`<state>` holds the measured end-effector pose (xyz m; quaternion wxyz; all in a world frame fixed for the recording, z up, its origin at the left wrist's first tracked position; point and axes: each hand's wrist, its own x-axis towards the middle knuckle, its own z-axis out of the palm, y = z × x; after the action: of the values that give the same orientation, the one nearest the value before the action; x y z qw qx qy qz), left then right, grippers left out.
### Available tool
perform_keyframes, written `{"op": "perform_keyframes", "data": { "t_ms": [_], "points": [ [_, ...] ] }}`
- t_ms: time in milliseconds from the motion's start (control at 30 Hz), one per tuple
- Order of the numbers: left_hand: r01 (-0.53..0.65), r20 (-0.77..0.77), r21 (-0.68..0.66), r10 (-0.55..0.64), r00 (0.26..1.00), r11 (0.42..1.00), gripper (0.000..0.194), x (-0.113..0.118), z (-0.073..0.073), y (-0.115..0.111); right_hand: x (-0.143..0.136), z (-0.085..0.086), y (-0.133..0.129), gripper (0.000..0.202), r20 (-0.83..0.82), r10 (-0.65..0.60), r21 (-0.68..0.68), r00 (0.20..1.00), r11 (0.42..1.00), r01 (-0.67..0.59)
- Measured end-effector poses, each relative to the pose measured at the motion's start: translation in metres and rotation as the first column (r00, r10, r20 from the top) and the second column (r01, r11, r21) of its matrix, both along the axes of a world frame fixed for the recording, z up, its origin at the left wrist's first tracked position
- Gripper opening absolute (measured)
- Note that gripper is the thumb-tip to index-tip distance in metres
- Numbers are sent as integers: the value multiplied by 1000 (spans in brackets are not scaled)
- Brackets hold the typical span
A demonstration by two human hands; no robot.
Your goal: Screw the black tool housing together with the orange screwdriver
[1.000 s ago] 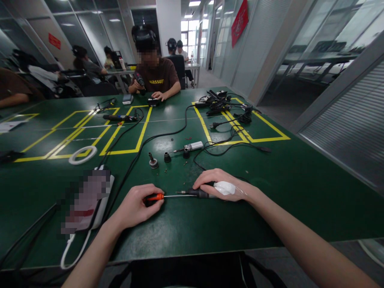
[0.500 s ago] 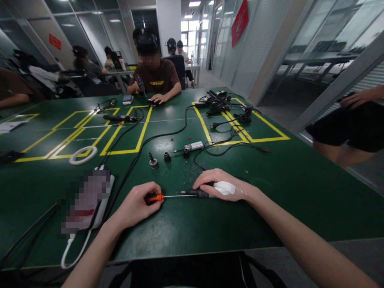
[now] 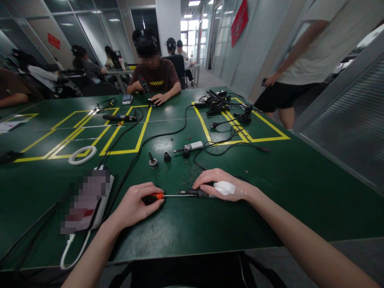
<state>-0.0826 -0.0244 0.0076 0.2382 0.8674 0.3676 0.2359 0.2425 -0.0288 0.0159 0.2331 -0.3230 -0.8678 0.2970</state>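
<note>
My left hand (image 3: 139, 204) is closed around the orange-and-black handle of a screwdriver (image 3: 177, 195), thumb and fingertips meeting near its collar. The screwdriver's long thin shaft points right, close to the table. Opposite it, my right hand (image 3: 220, 185), with a white dressing on its back, rests over a slim black-and-silver tool (image 3: 200, 193) and grips it. That tool's narrow metal tip points left, beside the screwdriver shaft; its rear end is hidden under my palm. Beyond my hands lie a silver cylindrical part (image 3: 195, 146), a round-based metal part (image 3: 153, 162) and a black cone-shaped piece (image 3: 167, 157).
To the left lies a blurred-out phone-like device (image 3: 87, 204) with a white cable. A white ring (image 3: 82, 155) lies behind it. Black cords cross the green table (image 3: 168, 244); a cable heap (image 3: 217, 102) sits far right. A co-worker (image 3: 154, 76) works opposite; another person (image 3: 318, 52) stands at right.
The person at the right has moved left along the table's far side, more of the body now showing. My left fingers have shifted slightly on the screwdriver handle; my right hand stays put.
</note>
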Motion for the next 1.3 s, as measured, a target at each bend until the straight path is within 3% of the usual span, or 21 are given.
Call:
{"op": "perform_keyframes", "data": {
  "t_ms": [267,533,1300],
  "points": [
    [14,5,5,-14,1000,1000,10,2,0,-1,0,-1,0,26,6,-11,-1,1000,1000,11],
    [-58,21,-87,60,998,994,3,2,-2,-1,0,-2,1,26,5,-3,4,1000,1000,3],
    [-24,-12,-23,23,1000,999,9,0,-3,-1,1,-1,1,26,2,-7,2,1000,1000,7]
  ]
}}
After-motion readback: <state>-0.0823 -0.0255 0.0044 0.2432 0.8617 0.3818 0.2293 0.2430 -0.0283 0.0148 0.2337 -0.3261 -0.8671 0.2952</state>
